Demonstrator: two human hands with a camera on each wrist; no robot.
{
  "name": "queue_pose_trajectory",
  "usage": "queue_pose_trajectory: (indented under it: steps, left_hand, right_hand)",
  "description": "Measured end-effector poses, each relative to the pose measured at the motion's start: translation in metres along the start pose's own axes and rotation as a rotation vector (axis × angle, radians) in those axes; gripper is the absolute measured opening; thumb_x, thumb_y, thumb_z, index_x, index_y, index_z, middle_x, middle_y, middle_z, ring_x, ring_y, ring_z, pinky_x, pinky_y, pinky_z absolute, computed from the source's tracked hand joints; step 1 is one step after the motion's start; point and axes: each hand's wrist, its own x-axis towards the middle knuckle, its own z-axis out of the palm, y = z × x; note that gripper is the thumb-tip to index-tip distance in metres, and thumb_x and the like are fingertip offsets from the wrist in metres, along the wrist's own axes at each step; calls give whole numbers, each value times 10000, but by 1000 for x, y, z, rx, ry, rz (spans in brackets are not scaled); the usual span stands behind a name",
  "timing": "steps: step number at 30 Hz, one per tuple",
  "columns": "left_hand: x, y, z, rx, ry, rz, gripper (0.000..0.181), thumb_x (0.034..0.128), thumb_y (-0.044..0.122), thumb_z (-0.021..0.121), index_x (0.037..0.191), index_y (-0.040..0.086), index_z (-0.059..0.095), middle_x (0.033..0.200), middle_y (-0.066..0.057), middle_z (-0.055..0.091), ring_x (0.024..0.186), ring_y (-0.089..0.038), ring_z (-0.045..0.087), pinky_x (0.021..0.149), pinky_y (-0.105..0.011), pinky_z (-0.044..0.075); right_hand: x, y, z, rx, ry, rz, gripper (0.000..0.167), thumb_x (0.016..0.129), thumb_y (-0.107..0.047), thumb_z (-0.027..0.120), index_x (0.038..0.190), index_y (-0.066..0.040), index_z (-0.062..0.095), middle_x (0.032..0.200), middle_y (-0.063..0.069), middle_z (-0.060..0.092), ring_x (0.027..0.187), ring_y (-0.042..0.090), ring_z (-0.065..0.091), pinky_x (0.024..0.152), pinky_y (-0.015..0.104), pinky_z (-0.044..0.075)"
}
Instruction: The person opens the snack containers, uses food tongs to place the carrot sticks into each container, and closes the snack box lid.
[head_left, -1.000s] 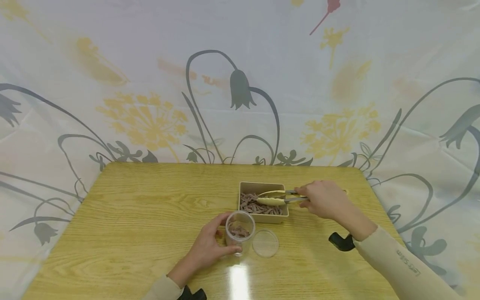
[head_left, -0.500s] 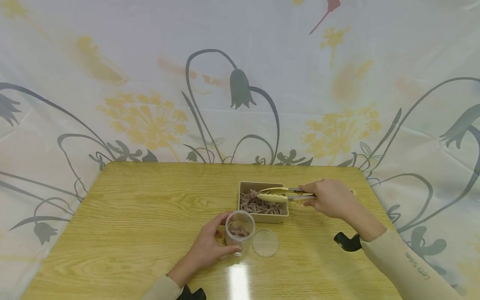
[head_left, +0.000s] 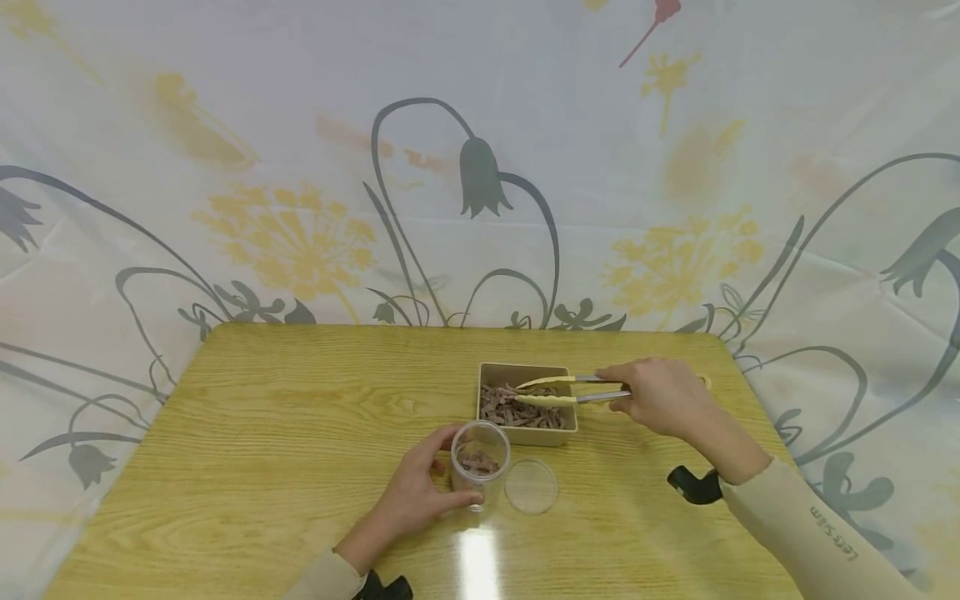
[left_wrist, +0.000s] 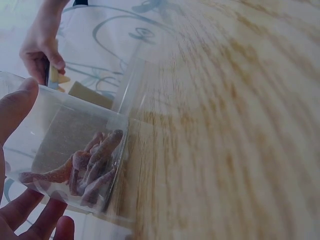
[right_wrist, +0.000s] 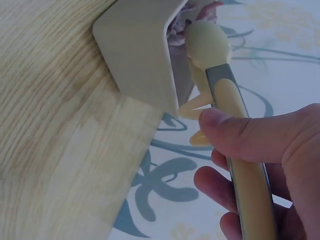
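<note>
My left hand [head_left: 420, 487] grips a clear plastic jar [head_left: 480, 450] around its side. The jar stands upright on the table, with several brownish-purple strips [left_wrist: 92, 167] at its bottom. Behind it sits a beige rectangular box [head_left: 532, 437] holding many more such strips [head_left: 498, 408]. My right hand [head_left: 652, 396] holds a pair of tongs [head_left: 581, 398] with cream-coloured tips and metal arms. The tips reach into the box over the strips, a little apart. In the right wrist view, the thumb and fingers wrap the tongs' handle [right_wrist: 250, 195], and the tips are partly hidden by the box wall.
A round clear lid [head_left: 531, 486] lies flat on the wooden table [head_left: 300, 417], just right of the jar and in front of the box. A patterned cloth [head_left: 337, 167] hangs behind the table's far edge.
My right hand has shifted slightly right with the tongs, and the tips have altered their angle over the strips. My left hand and the jar have stayed in place.
</note>
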Motion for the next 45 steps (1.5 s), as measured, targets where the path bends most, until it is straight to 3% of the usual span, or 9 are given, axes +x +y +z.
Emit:
queue_pose_trajectory:
  steps: [7, 16, 30, 39, 45]
  left_hand:
    - [0, 1, 0, -7, 5, -10, 880, 651, 297, 938, 1415, 239, 505, 1243, 32, 621, 1098, -167, 565, 820, -339, 518]
    - [1, 1, 0, -3, 3, -9, 877, 662, 328, 931, 1422, 261, 499, 1245, 50, 618, 1100, -157, 563, 818, -329, 515]
    - [1, 0, -1, 1, -4, -8, 874, 668, 306, 932, 1423, 187, 508, 1242, 47, 616, 1105, -153, 557, 812, -326, 518]
    - [1, 0, -2, -7, -13, -8, 870, 668, 283, 935, 1420, 165, 514, 1252, 31, 618, 1114, -157, 556, 806, -329, 516]
    - [0, -1, -1, -10, -15, -5, 867, 671, 295, 931, 1419, 168, 511, 1255, 21, 618, 1113, -166, 557, 801, -325, 517]
  right_hand:
    - [-2, 1, 2, 22, 27, -18, 424, 842, -302, 801, 1206, -100, 722, 853, 54, 741, 447, 42, 392, 419, 257, 284]
    - [-1, 3, 2, 5, 58, -32, 399, 802, -211, 835, 1174, -111, 729, 776, -23, 678, 574, 57, 527, 441, 250, 372]
    - [-7, 6, -15, 102, 135, -39, 439, 777, -146, 850, 1190, -68, 724, 887, 46, 744, 675, 129, 664, 475, 251, 424]
    - [-15, -4, -31, 117, 213, -94, 438, 758, -136, 863, 1175, -93, 737, 889, 12, 746, 673, 101, 661, 486, 232, 435]
    - [-19, -14, -39, 84, 291, -218, 453, 704, -122, 895, 1135, -111, 754, 954, 14, 752, 677, 81, 658, 515, 231, 478]
